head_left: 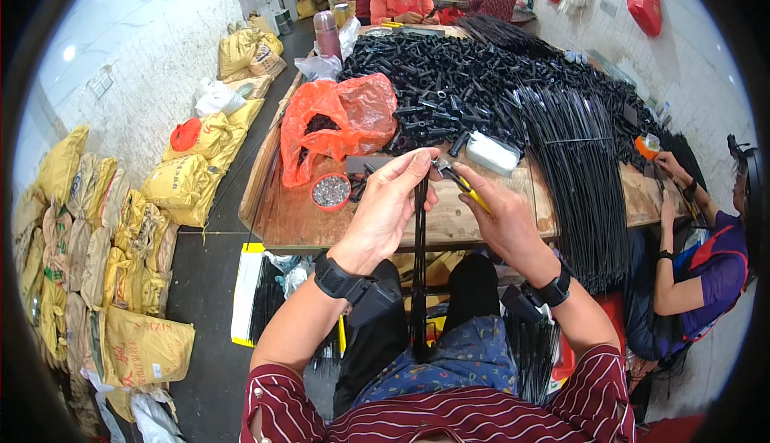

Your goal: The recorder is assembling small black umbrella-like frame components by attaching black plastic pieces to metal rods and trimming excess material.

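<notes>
My left hand [391, 202] is raised over the table's near edge, thumb and fingers closed on the top of a bundle of thin black rods [419, 271]. The bundle hangs straight down between my knees to the blue patterned apron [449, 363]. My right hand [507, 217] is wrapped round pliers with yellow handles [475, 195]. Their metal jaws meet the rod tops at my left fingertips; the exact contact is too small to make out. Left of my hands stands a red bowl of small metal pieces [330, 192], beside an orange-red plastic bag [353, 114] with dark contents.
A heap of short black tubular parts [433, 74] covers much of the wooden table [309, 222]. A thick stack of black rods [577, 178] overhangs its edge at right. Nearby lies a clear plastic box [492, 153]. A co-worker [706, 275] sits at right; filled sacks [180, 186] line the left wall.
</notes>
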The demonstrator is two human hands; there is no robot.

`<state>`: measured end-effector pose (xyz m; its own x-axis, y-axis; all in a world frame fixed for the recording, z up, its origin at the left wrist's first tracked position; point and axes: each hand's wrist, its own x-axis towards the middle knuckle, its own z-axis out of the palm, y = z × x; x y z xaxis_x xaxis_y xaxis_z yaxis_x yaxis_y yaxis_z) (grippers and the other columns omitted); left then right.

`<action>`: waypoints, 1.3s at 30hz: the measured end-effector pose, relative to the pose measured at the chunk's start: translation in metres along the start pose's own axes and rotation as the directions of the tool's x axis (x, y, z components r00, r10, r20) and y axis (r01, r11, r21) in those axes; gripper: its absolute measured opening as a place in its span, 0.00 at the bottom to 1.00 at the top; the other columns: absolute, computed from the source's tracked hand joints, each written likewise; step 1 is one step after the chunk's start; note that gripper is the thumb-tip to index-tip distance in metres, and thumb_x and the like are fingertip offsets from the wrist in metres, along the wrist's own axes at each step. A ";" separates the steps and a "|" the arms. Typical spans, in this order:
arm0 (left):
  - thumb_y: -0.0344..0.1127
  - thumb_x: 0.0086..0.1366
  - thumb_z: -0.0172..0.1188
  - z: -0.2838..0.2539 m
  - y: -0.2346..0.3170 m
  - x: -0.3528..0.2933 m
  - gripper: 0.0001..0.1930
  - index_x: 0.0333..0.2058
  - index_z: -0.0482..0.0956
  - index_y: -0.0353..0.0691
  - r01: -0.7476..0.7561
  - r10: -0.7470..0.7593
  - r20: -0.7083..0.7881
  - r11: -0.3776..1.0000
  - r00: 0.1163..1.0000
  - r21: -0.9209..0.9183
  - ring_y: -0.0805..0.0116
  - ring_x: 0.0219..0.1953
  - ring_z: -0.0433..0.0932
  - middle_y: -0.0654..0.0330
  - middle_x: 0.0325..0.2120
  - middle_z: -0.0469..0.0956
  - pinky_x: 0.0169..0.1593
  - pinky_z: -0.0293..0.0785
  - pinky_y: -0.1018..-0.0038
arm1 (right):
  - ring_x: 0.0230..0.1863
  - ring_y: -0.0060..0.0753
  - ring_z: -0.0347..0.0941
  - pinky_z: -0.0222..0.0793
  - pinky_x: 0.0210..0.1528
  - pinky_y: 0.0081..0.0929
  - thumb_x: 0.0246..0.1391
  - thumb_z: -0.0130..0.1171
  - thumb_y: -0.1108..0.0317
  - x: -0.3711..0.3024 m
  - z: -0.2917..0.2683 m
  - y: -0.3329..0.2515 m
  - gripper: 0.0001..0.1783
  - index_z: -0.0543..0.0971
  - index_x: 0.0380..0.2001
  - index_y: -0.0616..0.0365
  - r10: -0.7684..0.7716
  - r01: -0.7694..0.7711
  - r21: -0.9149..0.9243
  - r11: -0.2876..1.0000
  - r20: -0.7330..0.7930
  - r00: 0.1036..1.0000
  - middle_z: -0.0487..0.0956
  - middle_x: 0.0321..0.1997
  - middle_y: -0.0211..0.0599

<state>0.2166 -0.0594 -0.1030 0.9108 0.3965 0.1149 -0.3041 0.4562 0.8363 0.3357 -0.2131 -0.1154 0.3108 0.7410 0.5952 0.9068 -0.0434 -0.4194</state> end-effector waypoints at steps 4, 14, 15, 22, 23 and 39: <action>0.41 0.68 0.53 -0.002 0.001 -0.001 0.17 0.49 0.74 0.35 -0.002 0.002 -0.012 1.000 1.000 0.018 0.74 0.29 0.72 0.62 0.32 0.74 0.34 0.69 0.77 | 0.33 0.50 0.74 0.69 0.33 0.41 0.55 0.57 0.71 0.002 -0.001 -0.002 0.26 0.68 0.58 0.47 -0.043 0.045 -0.183 0.982 0.014 0.999 0.77 0.34 0.45; 0.41 0.69 0.53 -0.008 0.001 0.004 0.18 0.50 0.72 0.33 0.006 -0.011 0.098 0.999 0.995 0.052 0.75 0.30 0.72 0.63 0.34 0.75 0.35 0.70 0.77 | 0.25 0.17 0.72 0.65 0.26 0.17 0.53 0.62 0.69 0.017 -0.046 -0.015 0.28 0.65 0.54 0.65 0.193 -0.621 0.490 0.612 0.669 0.717 0.72 0.23 0.25; 0.41 0.69 0.53 -0.009 0.003 0.004 0.18 0.50 0.72 0.33 0.021 -0.028 0.125 0.998 0.992 0.052 0.75 0.30 0.72 0.63 0.35 0.75 0.35 0.70 0.77 | 0.25 0.17 0.72 0.65 0.26 0.16 0.53 0.63 0.70 0.020 -0.049 -0.019 0.28 0.64 0.54 0.65 0.198 -0.712 0.469 0.523 0.745 0.637 0.72 0.23 0.25; 0.40 0.69 0.52 -0.011 0.007 0.000 0.18 0.50 0.72 0.32 0.003 -0.012 0.125 0.997 0.992 0.071 0.76 0.28 0.70 0.64 0.35 0.75 0.33 0.67 0.78 | 0.43 0.51 0.72 0.69 0.44 0.39 0.42 0.63 0.70 0.020 -0.048 -0.005 0.33 0.67 0.54 0.60 -0.245 0.261 -0.202 0.944 0.097 0.965 0.73 0.44 0.48; 0.40 0.69 0.52 -0.011 0.007 -0.001 0.18 0.50 0.72 0.32 -0.014 0.007 0.099 0.997 0.995 0.073 0.76 0.28 0.69 0.64 0.35 0.74 0.33 0.67 0.78 | 0.43 0.50 0.71 0.69 0.44 0.38 0.43 0.63 0.70 0.021 -0.047 -0.004 0.32 0.67 0.55 0.59 -0.348 0.351 -0.313 0.882 0.068 0.935 0.73 0.44 0.48; 0.41 0.69 0.51 -0.018 0.005 0.002 0.18 0.49 0.72 0.32 0.005 -0.011 0.071 0.996 0.997 0.085 0.77 0.28 0.70 0.64 0.31 0.75 0.33 0.68 0.79 | 0.37 0.44 0.75 0.72 0.39 0.33 0.40 0.65 0.71 0.020 -0.050 0.002 0.30 0.70 0.50 0.61 -0.440 0.415 -0.340 0.844 0.002 0.898 0.77 0.37 0.44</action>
<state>0.2119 -0.0419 -0.1078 0.9317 0.3336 0.1438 -0.2749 0.3887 0.8794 0.3574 -0.2319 -0.0704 -0.1208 0.6856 0.7179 0.9911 0.0426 0.1261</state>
